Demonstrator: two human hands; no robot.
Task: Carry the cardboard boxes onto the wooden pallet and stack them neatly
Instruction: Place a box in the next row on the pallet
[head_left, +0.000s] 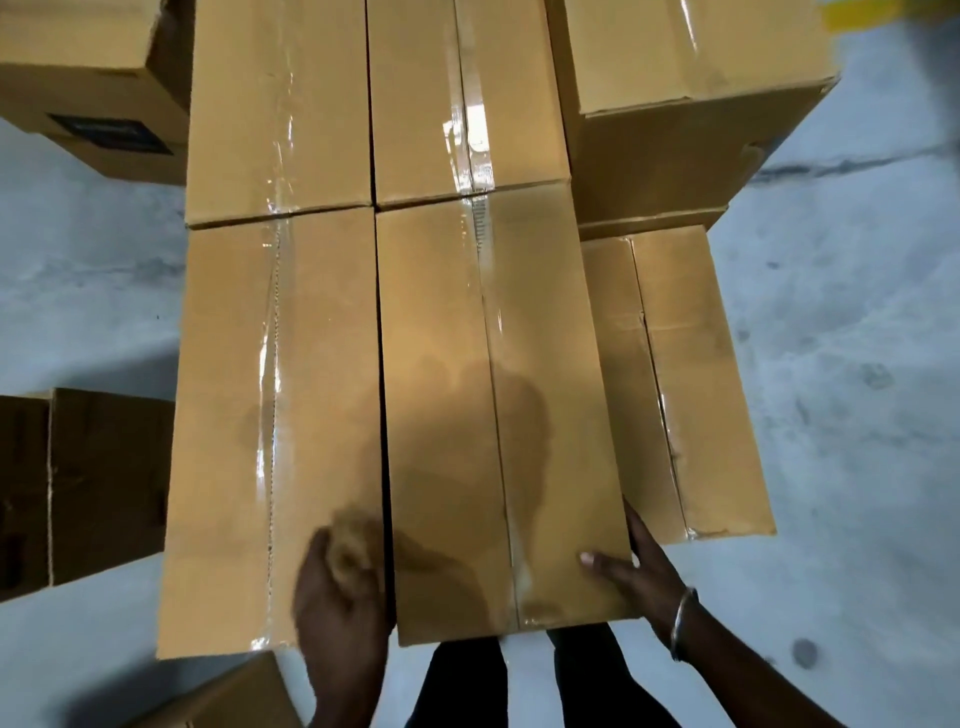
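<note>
— What are we looking down on?

— The grey concrete floor (857, 322) first, then the stack: four long taped cardboard boxes in two rows, a taller box (691, 104) behind on the right and a lower box (691, 384) beside it. We cannot see the wooden pallet; the stack hides it if it sits beneath.

— Which box are we working on?

— The near right box (483, 415). It lies on top of the stack, just beside the near left box (270, 415), with a thin dark gap between them.

— And our hands?

— Our right hand (636, 566) grips the box's near right corner, thumb flat on the lid, fingers down the side. Our left hand (340, 597) is blurred at the gap; it seems curled at the box's left edge, but we cannot tell for sure.

— So which step is this?

— We judge it to be placing and squaring. The next move calls for closing that gap and lining up the near edges.
</note>
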